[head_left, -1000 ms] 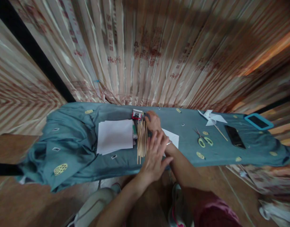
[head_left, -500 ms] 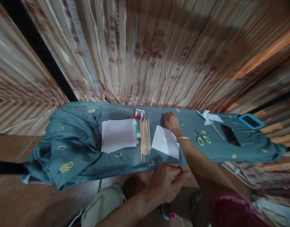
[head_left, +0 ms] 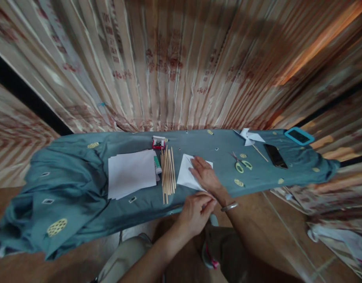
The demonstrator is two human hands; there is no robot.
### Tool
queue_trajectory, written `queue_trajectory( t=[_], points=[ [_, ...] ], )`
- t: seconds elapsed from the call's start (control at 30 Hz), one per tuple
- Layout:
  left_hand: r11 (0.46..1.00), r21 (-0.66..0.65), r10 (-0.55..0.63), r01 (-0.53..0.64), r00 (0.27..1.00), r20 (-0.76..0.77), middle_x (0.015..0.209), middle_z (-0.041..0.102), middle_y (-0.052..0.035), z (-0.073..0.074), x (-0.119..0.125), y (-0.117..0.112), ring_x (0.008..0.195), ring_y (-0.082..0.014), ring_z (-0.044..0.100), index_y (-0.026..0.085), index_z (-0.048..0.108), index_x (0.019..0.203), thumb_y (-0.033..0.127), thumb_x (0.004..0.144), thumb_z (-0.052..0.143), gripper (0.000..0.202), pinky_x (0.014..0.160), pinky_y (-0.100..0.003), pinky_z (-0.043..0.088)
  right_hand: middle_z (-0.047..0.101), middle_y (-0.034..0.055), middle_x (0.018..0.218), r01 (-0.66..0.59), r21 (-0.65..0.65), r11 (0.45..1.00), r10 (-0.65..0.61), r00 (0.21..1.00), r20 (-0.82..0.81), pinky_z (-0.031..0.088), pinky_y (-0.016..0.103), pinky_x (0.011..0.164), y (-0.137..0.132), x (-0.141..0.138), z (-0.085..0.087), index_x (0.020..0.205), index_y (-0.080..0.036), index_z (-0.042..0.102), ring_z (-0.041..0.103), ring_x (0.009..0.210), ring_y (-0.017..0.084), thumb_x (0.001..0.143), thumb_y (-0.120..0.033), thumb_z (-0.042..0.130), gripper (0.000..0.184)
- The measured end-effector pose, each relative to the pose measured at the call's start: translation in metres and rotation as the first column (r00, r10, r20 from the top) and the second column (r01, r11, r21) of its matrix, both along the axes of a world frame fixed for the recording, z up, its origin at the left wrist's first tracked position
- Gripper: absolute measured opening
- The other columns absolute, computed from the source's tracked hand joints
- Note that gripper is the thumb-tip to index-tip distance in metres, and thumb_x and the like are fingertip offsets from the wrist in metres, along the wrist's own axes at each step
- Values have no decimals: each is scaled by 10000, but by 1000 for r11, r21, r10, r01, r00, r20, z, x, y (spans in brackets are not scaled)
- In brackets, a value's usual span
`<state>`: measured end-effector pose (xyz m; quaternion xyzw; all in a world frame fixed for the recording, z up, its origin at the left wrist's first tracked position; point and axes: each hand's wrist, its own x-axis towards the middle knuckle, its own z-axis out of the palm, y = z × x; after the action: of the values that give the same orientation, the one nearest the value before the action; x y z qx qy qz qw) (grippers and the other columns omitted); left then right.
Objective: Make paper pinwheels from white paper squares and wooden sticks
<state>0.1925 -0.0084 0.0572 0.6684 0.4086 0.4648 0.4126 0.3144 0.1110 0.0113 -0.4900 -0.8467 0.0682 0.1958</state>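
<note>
A white sheet of paper (head_left: pixel 186 173), with a crease line near its far corner, lies on the cloth-covered table in front of me. My right hand (head_left: pixel 206 175), a bangle on its wrist, rests flat on the paper's right part, fingers stretched out. At the near corner of the sheet, by the table's front edge, my left hand (head_left: pixel 197 210) is closed with its fingertips pinched together; the hands hide that corner. Just left of the paper lie several thin wooden sticks (head_left: pixel 168 175).
Left of the sticks are a stack of white paper (head_left: pixel 132 174), a green-and-white tube (head_left: pixel 157 164) and a small red box (head_left: pixel 158 143). On the right lie scissors (head_left: pixel 242 165), a paper pinwheel (head_left: pixel 249 136) on a stick, a black phone (head_left: pixel 275 156) and a blue-framed object (head_left: pixel 299 136).
My right hand has come back from beyond the paper and now lies flat on it. My left hand has moved up to its near corner. The camera view has shifted rightward.
</note>
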Motion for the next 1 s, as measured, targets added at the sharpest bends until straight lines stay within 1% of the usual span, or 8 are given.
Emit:
queue_trajectory(
  t=[0.17,0.33,0.47,0.57,0.7,0.8,0.9,1.0],
  points=[
    [997,17,74,-74,997,-1,893,745,-85,-13,1,8,830,-174,694,140,721,857,186,893,537,193,791,-264,518,418,199,1474,-10,15,1000,9,995,100,326,502,1107,-3,-9,-16,1415,-114,427,336,1402,302,951,-442,418,568],
    [995,18,103,-103,995,-10,886,749,-86,-17,4,17,828,-182,694,146,726,840,204,890,541,201,784,-281,528,425,203,1468,0,15,1000,-2,996,94,322,509,1107,-2,-8,-20,1404,-107,438,346,1395,307,951,-424,429,553],
    [992,-13,128,-128,992,-20,917,749,-79,-17,2,26,849,-180,689,157,726,851,204,891,529,207,803,-295,524,434,179,1469,10,-35,999,-11,1000,-15,299,511,1124,-1,-8,-19,1391,-145,463,342,1400,295,942,-448,437,542],
    [986,-21,166,-166,986,-20,949,745,-85,-17,-3,32,875,-180,684,158,726,872,198,889,524,207,822,-304,522,461,137,1459,-22,-148,989,-8,979,-202,278,497,1146,2,-2,-15,1376,-181,488,356,1398,265,951,-503,372,546],
    [976,-6,216,-217,974,-63,972,741,-87,-19,-9,40,920,-186,674,165,724,874,176,873,533,191,875,-325,511,543,83,1397,-55,-331,942,-119,868,-482,301,455,1147,11,12,-6,1294,-229,574,446,1341,223,949,-572,288,564],
    [974,4,227,-228,967,-112,965,738,-84,-20,-10,43,929,-187,668,172,721,875,158,866,526,196,888,-334,509,595,94,1339,-47,-348,936,-169,808,-565,336,455,1121,18,17,6,1217,-216,627,506,1287,239,922,-560,381,516],
    [978,4,209,-211,964,-165,945,733,-87,-22,-8,43,917,-192,663,167,716,871,165,868,522,194,882,-342,511,622,107,1301,-60,-231,971,-74,845,-530,363,435,1093,21,2,28,1169,-197,649,528,1261,243,906,-442,468,403],
    [986,-31,150,-161,963,-223,938,726,-101,-28,-4,41,915,-219,659,147,708,850,142,842,535,173,874,-369,512,698,75,1169,-189,-238,953,90,923,-373,481,338,938,20,-39,55,1103,-215,666,656,1055,200,924,-295,445,296]
  ],
)
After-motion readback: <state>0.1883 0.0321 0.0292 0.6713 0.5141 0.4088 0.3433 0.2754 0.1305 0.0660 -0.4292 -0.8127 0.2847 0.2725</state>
